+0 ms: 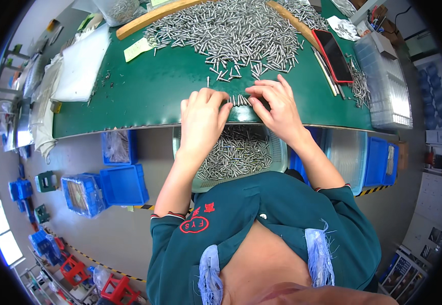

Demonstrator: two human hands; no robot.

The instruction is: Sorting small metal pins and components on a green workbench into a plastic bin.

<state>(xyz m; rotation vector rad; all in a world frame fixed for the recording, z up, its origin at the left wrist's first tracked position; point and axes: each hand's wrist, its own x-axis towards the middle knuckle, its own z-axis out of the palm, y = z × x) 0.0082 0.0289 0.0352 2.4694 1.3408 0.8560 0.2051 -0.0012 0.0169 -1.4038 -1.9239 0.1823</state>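
A short row of small silvery metal pins lies side by side on the green table near its front edge. At the row's left end, my left hand is closed, its thumb and curled forefinger against the pins. From the other end my right hand closes in with thumb and forefinger on the last pins, its other fingers lifted. The exact contact of the fingertips is partly hidden. Just beyond my hands spreads a large heap of similar pins, and one loose pin stands apart near my left hand.
Below the table edge sits a pale green basket full of pins. Wooden strips border the heap. To the right are a red-edged phone, thin sticks and clear plastic boxes. White sheets lie left; blue bins stand lower.
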